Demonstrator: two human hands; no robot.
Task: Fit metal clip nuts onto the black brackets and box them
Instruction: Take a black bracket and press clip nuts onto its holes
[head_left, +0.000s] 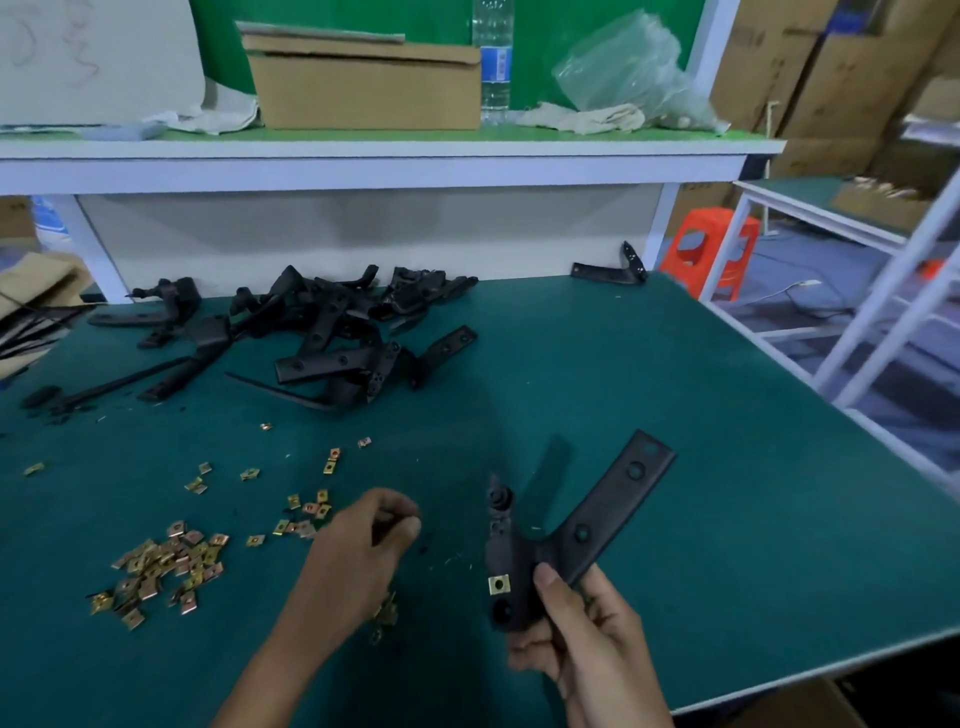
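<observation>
Over the near edge of the green table (701, 467), one black bracket (602, 519) is held up off the surface by the right hand (587, 639). The fingers wrap its lower end and the thumb presses on its face. It forks into two arms. The longer one slants up to the right with three holes showing, and the shorter one stands nearly upright. One brass clip nut (498, 584) sits clipped on the shorter arm, just left of the thumb tip.

The left hand (363, 540) hovers to the left of the bracket, clear of it, with its fingers curled in toward the thumb. I cannot tell whether they pinch anything. Beyond it lie the loose clip nuts (166, 566), a dense heap of several dozen with about fifteen more strewn toward the middle.

Farther back is a tangled pile of brackets (322, 332), too overlapped to count, and a single bracket (610, 271) lies alone at the far edge. On the shelf (363, 150) above stand one cardboard box (363, 88) and one water bottle (493, 62).
</observation>
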